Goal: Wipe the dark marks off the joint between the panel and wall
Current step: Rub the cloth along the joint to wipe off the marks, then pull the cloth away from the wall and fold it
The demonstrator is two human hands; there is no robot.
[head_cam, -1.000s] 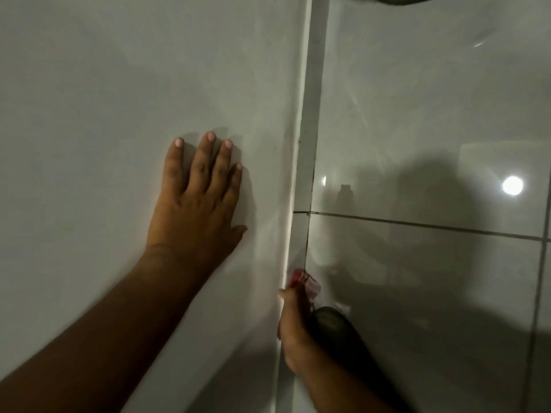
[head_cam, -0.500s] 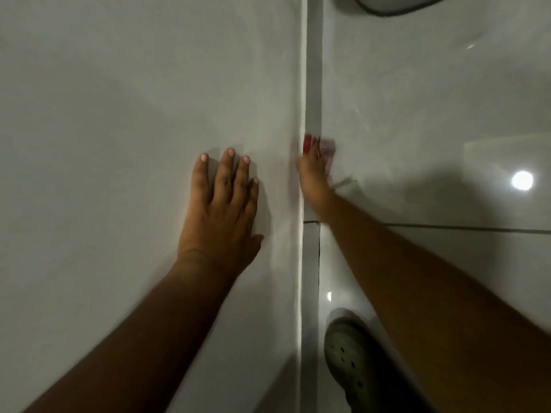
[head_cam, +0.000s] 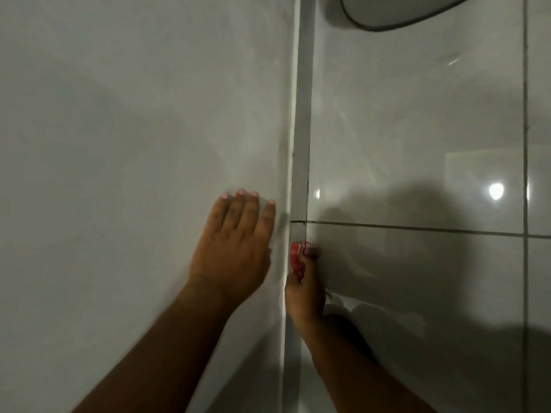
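A pale smooth panel [head_cam: 134, 144] fills the left half, and glossy wall tiles [head_cam: 417, 129] fill the right. Between them runs the vertical joint [head_cam: 302, 114], with small dark marks near its left edge around mid-height. My left hand [head_cam: 235, 251] lies flat on the panel, fingers together, just left of the joint. My right hand [head_cam: 304, 289] is shut on a red-and-white cloth [head_cam: 296, 256] and presses it against the joint just below the horizontal grout line [head_cam: 417, 228].
A white rounded fixture with a dark rim [head_cam: 402, 10] pokes in at the top right. A vertical grout line [head_cam: 525, 174] crosses the tiles at far right. A bright light reflection [head_cam: 495, 191] and my shadow lie on the tiles.
My right hand ran the cloth up the joint from low to above the grout line, then came back down below it. My left hand stayed flat on the panel.
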